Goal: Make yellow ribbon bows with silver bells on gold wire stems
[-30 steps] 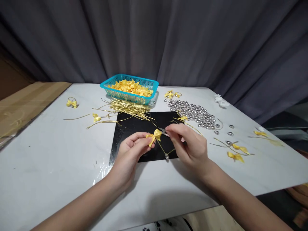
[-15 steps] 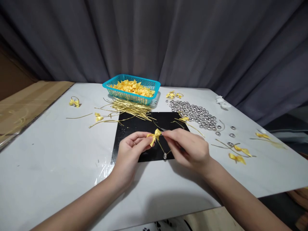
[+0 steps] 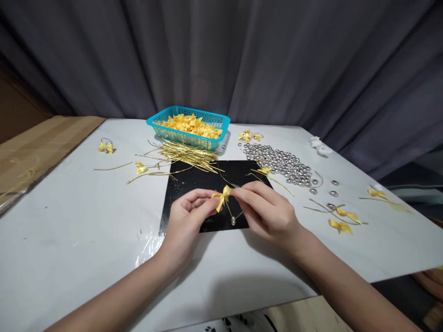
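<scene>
My left hand (image 3: 188,214) pinches a yellow ribbon bow (image 3: 218,198) by its left side, above a black mat (image 3: 211,177). A thin gold wire (image 3: 228,210) runs down from the bow and back up toward my right hand (image 3: 265,210). Threaded low on that wire, a silver bead (image 3: 233,221) hangs between the two hands. My right hand is closed, with thumb and forefinger pinched at the bow's right edge on what looks like the wire; its tips partly hide the spot.
Behind the mat, a turquoise basket (image 3: 152,123) holds yellow bows, with a bundle of gold wires (image 3: 190,157) in front. Many silver beads (image 3: 277,161) lie spread at the right. Loose bows (image 3: 341,226) and wires sit near the right edge, and a wired bow (image 3: 105,147) stands at left.
My right hand has shifted slightly left, closer to the bow. The hanging bead has swung a little left and up. My left hand keeps its hold.
</scene>
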A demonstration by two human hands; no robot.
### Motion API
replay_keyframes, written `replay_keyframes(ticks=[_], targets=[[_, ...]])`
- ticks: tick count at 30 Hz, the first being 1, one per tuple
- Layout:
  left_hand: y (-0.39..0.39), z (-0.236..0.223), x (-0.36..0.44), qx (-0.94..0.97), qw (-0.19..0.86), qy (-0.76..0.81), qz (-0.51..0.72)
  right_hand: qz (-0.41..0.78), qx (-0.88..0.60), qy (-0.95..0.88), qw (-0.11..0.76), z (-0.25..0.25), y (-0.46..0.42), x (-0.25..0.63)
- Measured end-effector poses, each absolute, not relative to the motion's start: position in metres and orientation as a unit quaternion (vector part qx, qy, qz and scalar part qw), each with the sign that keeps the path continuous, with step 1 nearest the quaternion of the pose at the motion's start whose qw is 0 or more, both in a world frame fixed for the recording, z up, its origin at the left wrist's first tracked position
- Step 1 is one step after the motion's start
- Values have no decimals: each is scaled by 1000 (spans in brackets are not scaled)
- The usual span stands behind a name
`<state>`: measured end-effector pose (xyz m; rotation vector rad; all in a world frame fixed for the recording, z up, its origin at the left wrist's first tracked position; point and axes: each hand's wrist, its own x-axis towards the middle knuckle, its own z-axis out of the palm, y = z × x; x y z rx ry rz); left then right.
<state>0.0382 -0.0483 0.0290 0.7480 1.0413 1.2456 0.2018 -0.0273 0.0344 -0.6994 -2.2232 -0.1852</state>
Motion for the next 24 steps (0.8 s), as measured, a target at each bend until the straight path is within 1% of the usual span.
replay_keyframes(ticks=[16,24], targets=[[-48,30,38,315,634,450,544,-74,-284,-864,408,35,-29,199],[-49,29,39,316,638,449,540,-64,-285,-869,399,34,-29,200]])
